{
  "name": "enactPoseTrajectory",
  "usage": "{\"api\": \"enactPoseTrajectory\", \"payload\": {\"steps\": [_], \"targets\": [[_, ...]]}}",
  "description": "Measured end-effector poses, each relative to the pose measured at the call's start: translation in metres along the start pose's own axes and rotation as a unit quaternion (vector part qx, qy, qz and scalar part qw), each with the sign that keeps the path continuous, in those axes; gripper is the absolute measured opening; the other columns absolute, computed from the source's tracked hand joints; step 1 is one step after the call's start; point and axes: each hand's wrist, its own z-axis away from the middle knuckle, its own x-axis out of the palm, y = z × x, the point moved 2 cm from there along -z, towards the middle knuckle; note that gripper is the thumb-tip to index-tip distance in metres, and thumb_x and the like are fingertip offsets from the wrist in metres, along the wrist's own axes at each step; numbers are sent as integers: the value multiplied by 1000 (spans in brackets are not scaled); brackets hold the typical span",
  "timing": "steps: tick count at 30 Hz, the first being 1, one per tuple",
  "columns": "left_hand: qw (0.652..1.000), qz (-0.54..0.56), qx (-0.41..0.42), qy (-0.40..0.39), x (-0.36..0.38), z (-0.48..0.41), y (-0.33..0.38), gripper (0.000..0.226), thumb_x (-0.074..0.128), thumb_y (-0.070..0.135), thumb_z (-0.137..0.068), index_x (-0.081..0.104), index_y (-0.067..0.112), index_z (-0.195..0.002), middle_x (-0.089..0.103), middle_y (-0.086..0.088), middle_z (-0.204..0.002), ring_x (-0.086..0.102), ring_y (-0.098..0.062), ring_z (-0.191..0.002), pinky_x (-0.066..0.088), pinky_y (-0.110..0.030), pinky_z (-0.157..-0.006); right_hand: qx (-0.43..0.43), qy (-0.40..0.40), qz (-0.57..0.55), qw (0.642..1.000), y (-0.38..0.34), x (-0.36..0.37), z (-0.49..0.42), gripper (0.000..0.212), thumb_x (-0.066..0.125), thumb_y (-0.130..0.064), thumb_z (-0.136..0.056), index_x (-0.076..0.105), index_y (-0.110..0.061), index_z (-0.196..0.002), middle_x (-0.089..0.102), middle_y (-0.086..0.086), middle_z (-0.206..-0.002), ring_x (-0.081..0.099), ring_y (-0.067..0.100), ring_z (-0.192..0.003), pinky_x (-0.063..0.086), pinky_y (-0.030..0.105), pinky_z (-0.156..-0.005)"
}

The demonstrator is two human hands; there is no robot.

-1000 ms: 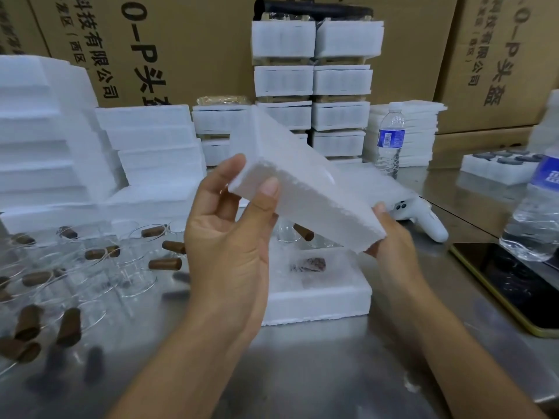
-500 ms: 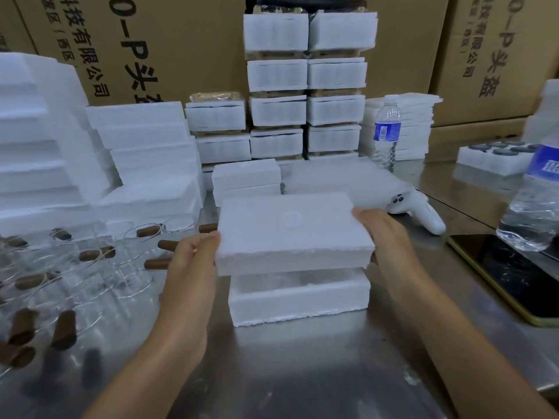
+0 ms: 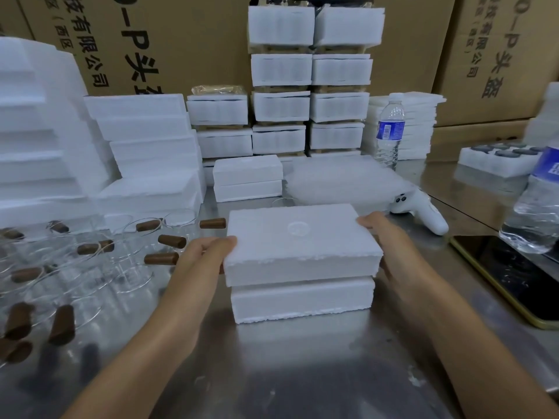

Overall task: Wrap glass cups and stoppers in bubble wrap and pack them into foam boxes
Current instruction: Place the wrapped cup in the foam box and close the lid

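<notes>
A white foam lid (image 3: 299, 243) lies level on top of the white foam box base (image 3: 302, 299) in the middle of the steel table. My left hand (image 3: 198, 261) grips the lid's left end, thumb on its top edge. The lid's right end is gripped by my right hand (image 3: 385, 240), whose fingers curl over the far right corner. What the box holds is hidden under the lid. Several clear glass cups (image 3: 127, 273) and brown stoppers (image 3: 161, 258) lie scattered to the left. A stack of bubble wrap sheets (image 3: 341, 182) rests behind the box.
Stacks of foam boxes (image 3: 308, 83) and foam pieces (image 3: 145, 146) line the back and left, before cardboard cartons (image 3: 499, 55). Water bottles (image 3: 390, 131) (image 3: 538, 207), a white controller (image 3: 423, 211), a phone (image 3: 520, 279) and a foam tray (image 3: 496, 161) stand to the right.
The lid was tilted up in both hands a second ago. It has come down flat onto the box base, with my hands still at its two ends.
</notes>
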Motion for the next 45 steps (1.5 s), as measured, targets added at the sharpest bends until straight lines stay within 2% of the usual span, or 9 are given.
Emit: {"api": "enactPoseTrajectory", "payload": {"steps": [5,9,13,26,31,37,40,42,45], "targets": [[1000,14,-8,-27,2,-8,3,14,61,49,-72,68,41,-81,67,6,-99,60,-17,-97,44,-37,-89,-2,0,37,999,3,-1,-5,37,52,-40,-83,63,-11,-103,59,9,-88,51,24,-82,36,37,-78],[993,45,16,-107,6,-14,5,34,48,27,-92,57,57,-104,65,24,-110,61,0,-95,44,-24,-75,-10,-5,31,999,2,0,-3,32,51,-36,-85,61,-12,-102,57,11,-92,51,23,-83,36,37,-77],[987,66,12,-145,12,-20,4,38,39,24,-97,58,49,-119,54,9,-133,54,-10,-117,41,-29,-99,1,-13,13,1000,0,3,1,21,49,-36,-85,54,-17,-92,48,7,-88,41,23,-81,32,36,-75],[976,98,-12,-193,8,-21,-1,42,37,7,-96,58,36,-117,70,18,-107,68,-2,-93,54,-19,-70,-10,-52,40,998,3,-1,6,26,63,-42,-84,61,-23,-65,50,-5,-53,42,14,-51,28,30,-55],[984,36,2,-174,6,-23,0,41,40,11,-97,60,44,-111,62,16,-124,60,-6,-111,45,-24,-91,12,-41,38,998,4,-2,8,32,67,-48,-78,69,-17,-81,58,5,-70,48,24,-72,33,37,-72],[984,-41,12,-171,2,-25,3,44,43,20,-94,61,60,-97,58,31,-115,55,0,-109,43,-25,-93,17,-38,26,999,2,-1,12,30,67,-45,-80,66,-15,-78,55,7,-68,45,24,-70,32,37,-70],[978,-19,-9,-208,0,-25,-3,41,44,24,-96,59,61,-105,57,24,-128,50,-12,-124,35,-36,-109,-8,-31,29,999,2,0,17,30,63,-45,-83,64,-16,-75,58,0,-61,49,19,-59,34,29,-60],[979,7,-30,-202,-1,-24,-7,30,46,26,-95,59,40,-118,68,19,-109,63,-5,-102,47,-28,-93,-12,-18,31,999,5,0,19,36,61,-49,-83,65,-13,-91,63,-4,-67,54,13,-61,37,28,-60],[986,1,-96,-138,-3,-20,-3,19,55,29,-91,65,14,-97,71,6,-67,68,-9,-64,52,-29,-70,-5,-44,9,999,10,0,21,38,58,-49,-85,66,-15,-101,64,-11,-65,57,5,-57,36,27,-60]]}}
